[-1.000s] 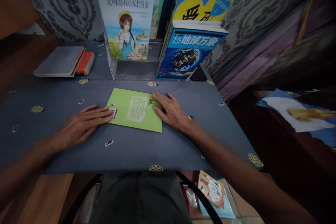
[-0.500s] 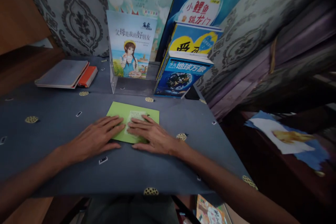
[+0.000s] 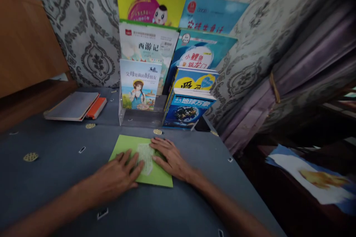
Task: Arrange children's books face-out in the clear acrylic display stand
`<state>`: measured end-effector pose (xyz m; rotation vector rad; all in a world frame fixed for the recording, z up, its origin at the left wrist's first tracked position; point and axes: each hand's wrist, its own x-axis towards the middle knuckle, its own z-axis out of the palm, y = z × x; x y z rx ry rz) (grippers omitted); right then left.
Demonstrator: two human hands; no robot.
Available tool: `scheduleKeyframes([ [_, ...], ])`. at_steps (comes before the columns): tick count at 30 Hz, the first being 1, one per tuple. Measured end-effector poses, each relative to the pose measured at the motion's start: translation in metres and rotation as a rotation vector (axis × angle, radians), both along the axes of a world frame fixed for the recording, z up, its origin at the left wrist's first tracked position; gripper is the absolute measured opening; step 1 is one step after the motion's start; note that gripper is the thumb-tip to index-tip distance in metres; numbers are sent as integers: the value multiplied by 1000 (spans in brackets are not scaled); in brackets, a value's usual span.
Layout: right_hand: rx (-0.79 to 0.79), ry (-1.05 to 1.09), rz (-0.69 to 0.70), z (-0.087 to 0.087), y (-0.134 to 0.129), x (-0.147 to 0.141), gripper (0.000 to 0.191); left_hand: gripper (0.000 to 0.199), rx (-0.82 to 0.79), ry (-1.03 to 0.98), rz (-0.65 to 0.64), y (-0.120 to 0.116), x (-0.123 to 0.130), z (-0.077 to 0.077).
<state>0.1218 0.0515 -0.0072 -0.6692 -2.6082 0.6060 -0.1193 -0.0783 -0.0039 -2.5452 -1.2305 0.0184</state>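
A thin green book point(image 3: 160, 177) with a pale printed text panel lies flat on the dark blue-grey tablecloth in front of me. My left hand point(image 3: 118, 172) rests over its lower left part, fingers spread and lying flat. Across its upper right edge lies my right hand point(image 3: 169, 157), with the fingers stretched out and the thumb on the cover. Neither hand is wrapped round the book. The palms hide its lower left corner and part of its right edge.
Behind the book stands a clear rack point(image 3: 139, 118) with several upright children's books, among them a blue book with a globe point(image 3: 185, 113). At the left lie a grey notebook point(image 3: 73, 105) and an orange book point(image 3: 96, 108). A purple curtain point(image 3: 253, 100) hangs right of the table.
The view has tilted up, showing more of the rack. My right hand has slid to the book's upper right edge, and my hands are farther apart, uncovering more of the text panel.
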Motion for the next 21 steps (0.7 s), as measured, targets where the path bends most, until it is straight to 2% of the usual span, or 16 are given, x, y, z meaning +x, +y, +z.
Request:
scheduleKeyframes([
  [2,-49,55,-1,3,6,0,46,39,40,17,-52,-3,1,5],
  [4,-155,134,2,9,13,-1,52,33,25,-61,-51,-2,-3,14],
  [8,-533,327,-63,20,26,-5,69,26,-2,-469,94,11,-24,31],
  [11,-813,529,-51,18,32,-11,79,31,33,-781,202,21,-40,41],
  [14,-978,707,-5,10,30,-22,70,33,58,-971,305,25,-47,48],
  [17,-954,667,53,6,21,-39,56,35,113,-1067,348,24,-47,52],
  [21,-731,589,115,17,6,-57,53,39,205,-1140,366,21,-44,60],
])
